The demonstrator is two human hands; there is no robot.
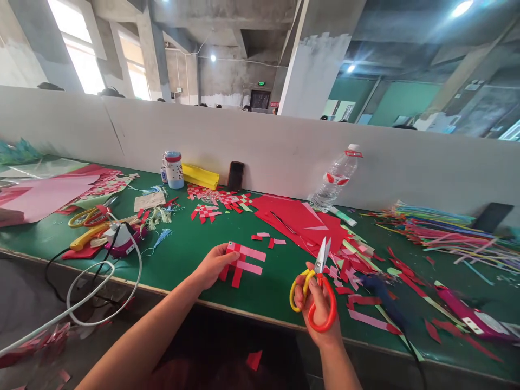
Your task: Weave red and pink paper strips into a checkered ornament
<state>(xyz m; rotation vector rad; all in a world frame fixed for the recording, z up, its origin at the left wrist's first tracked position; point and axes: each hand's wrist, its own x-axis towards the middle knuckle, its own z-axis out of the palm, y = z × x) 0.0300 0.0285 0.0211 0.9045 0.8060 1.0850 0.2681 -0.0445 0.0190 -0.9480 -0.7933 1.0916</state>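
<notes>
Between the thumb and fingers of my left hand (pixel 215 265) is a woven piece of red and pink paper strips (pixel 244 261), held just over the green table near its front edge. Loose strip ends stick out from it to the right and downward. My right hand (pixel 319 309) grips a pair of scissors (pixel 323 257) with one yellow and one red handle loop. Its blades point up and away from me, slightly parted, and are apart from the paper. A few small cut paper bits (pixel 268 239) lie beyond the woven piece.
Red paper sheets (pixel 292 216) and scraps (pixel 349 265) lie ahead and right. A plastic bottle (pixel 335 181), phone (pixel 236 176) and cup (pixel 174 172) stand along the white partition (pixel 244 141). Cables, a yellow-handled tool (pixel 87 236) and more scissors (pixel 91 216) are left; pipe cleaners (pixel 442 233) right.
</notes>
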